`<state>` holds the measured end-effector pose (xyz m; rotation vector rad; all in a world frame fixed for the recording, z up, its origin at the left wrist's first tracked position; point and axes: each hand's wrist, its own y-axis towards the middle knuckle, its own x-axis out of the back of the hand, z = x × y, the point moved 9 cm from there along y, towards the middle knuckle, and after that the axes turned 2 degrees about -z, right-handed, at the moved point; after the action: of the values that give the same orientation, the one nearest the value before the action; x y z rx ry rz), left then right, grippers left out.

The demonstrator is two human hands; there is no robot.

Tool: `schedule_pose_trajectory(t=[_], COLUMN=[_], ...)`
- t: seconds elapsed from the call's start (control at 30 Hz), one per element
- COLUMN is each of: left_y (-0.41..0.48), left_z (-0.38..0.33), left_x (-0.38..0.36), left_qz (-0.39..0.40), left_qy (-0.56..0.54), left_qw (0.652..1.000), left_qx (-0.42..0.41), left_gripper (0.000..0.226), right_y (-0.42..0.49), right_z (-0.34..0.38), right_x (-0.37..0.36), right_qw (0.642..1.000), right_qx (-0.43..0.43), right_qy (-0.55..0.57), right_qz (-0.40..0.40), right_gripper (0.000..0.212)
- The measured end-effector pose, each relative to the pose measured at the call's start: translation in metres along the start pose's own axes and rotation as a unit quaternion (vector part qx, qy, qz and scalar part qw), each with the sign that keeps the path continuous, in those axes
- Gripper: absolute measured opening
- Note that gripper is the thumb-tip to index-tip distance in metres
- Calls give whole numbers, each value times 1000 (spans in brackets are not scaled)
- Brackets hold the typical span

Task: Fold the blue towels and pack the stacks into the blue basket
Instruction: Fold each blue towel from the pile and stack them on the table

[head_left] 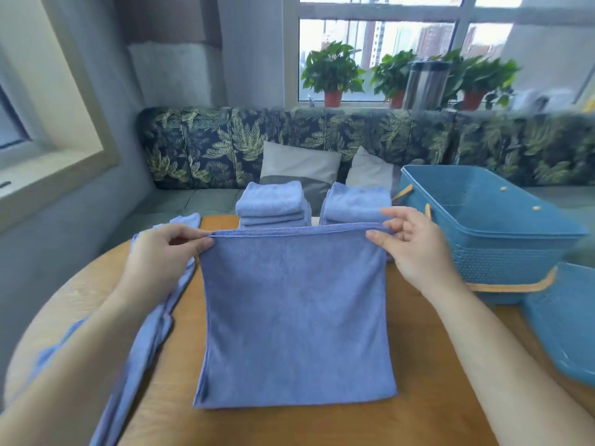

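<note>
**Position.** The towel (296,317) lies flat at the centre of the table (418,413), already doubled, with its far edge toward 12 o'clock.

**Hands.**
- The left hand (161,252) pinches the far-left corner between thumb and forefinger.
- The right hand (415,249) pinches the far-right corner the same way, its other fingers loosely spread.

**Surroundings.**
- The left stack (272,201) and right stack (354,204) of folded towels sit just beyond that edge at 12 o'clock.
- The right stack is close beside the right hand.
- The basket (502,246) stands at 2 o'clock, with no towels visible inside.
- A loose towel (151,333) trails off the table rim at 9 o'clock.

**Risks, as judged.**
- If either pinch catches only the top layer, the layers may part and the fold come out skewed.
- An uneven pull would misalign the edges.
- The right hand's fingers could nudge the right stack and tip it.
- The loose towel, overhanging the rim, may slide to the floor.
</note>
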<state>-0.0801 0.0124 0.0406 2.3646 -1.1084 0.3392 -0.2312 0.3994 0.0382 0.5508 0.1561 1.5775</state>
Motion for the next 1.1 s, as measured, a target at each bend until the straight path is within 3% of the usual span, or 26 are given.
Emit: schedule_pose_trajectory(t=[0.13, 0.37, 0.47, 0.57, 0.67, 0.77, 0.87, 0.97, 1.1], left_y=[34, 37, 8, -32, -77, -125, -163, -174, -152], left_z=[-57, -113, -96, -63, -8, 45, 72, 76, 66], left_x=[20, 52, 51, 40, 15, -8, -14, -13, -13], left_qz=[-11, -66, -45, -14, 50, 126, 184, 205, 163], left_qy=[-22, -12, -3, 35, 64, 31, 8, -16, -24], left_qw=[999, 994, 995, 996, 996, 991, 980, 976, 984], left_qx=[-27, -91, -84, -83, -26, 43, 72, 77, 68], left_gripper=[19, 16, 11, 8, 7, 18, 13, 12, 14], right_y=[32, 35, 7, -36, -92, -153, -198, -207, -177], right_z=[47, 109, 100, 61, 10, -40, -66, -66, -52], right_x=[13, 38, 40, 36, 26, 22, 24, 29, 28], right_qw=[998, 996, 994, 992, 985, 973, 958, 953, 970], right_qx=[23, 80, 71, 17, -42, -123, -183, -194, -141], right_qy=[-51, -44, -69, -94, -103, -91, -64, -32, -16], right_qz=[-14, 2, 43, 82, 132, 175, 213, 231, 199], right_gripper=[16, 28, 35, 18, 9, 8, 10, 11, 16])
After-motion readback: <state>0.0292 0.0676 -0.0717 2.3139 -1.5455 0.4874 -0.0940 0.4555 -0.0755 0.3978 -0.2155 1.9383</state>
